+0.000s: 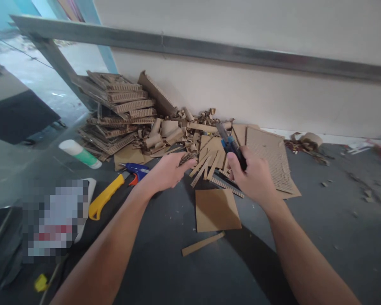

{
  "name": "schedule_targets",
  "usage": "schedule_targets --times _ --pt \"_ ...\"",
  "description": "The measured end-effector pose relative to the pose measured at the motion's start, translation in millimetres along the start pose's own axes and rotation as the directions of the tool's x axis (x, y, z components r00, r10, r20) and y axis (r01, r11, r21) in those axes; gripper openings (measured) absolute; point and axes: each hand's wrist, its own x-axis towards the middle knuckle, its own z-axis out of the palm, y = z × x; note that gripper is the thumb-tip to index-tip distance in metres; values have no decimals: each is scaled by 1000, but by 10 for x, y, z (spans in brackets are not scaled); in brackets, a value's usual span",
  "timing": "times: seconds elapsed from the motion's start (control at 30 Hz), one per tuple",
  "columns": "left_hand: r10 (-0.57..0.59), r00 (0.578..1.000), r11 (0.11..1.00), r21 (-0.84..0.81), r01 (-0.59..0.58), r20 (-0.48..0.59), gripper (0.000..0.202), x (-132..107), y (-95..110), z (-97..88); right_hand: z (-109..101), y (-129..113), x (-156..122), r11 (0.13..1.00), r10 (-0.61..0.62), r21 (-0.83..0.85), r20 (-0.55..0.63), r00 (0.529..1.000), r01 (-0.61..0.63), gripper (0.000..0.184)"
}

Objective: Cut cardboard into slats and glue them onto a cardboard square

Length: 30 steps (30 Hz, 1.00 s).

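Note:
My right hand (255, 178) is closed round a blue and black utility knife (230, 144) whose blade end points up and away over a sheet of corrugated cardboard (273, 156). My left hand (168, 171) reaches forward with fingers stretched out, its fingertips touching a small corrugated cardboard piece (186, 159) at the edge of a heap of cardboard strips (206, 165). A flat square of cardboard (216, 209) lies on the dark floor just below both hands, with a loose strip (203, 243) nearer me.
A stack of corrugated cardboard offcuts (117, 110) stands at the back left against the pale wall. Left of my arm lie a yellow-handled tool (106, 197), a blue glue gun (136, 169) and a white-and-green tube (79, 153). Scraps litter the floor at right.

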Motion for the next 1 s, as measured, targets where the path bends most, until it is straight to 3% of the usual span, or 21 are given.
schedule_targets --times 0.1,0.2,0.33,0.47,0.6,0.77,1.0 --pt "-8 1000 1000 -9 9 7 39 2 -32 -25 25 1 -14 992 -58 -104 76 995 66 32" --pt "-17 1000 997 -79 18 15 40 -7 -25 -21 136 -12 -50 997 -60 -50 96 994 65 31" --pt "-24 992 970 -237 52 123 41 -46 34 5 360 -23 -101 976 120 177 26 992 -123 37" --pt "10 980 959 -281 48 201 43 -62 79 72 525 -13 -109 848 274 458 55 960 -268 40" --pt "70 958 963 -268 7 276 45 -44 89 169 553 20 -86 763 323 571 67 944 -301 40" --pt "58 940 960 -279 41 337 49 -30 97 232 555 84 -60 677 357 670 64 932 -305 37" --pt "58 933 949 -310 59 356 49 -29 104 235 555 56 -64 689 376 671 -6 927 -275 38"
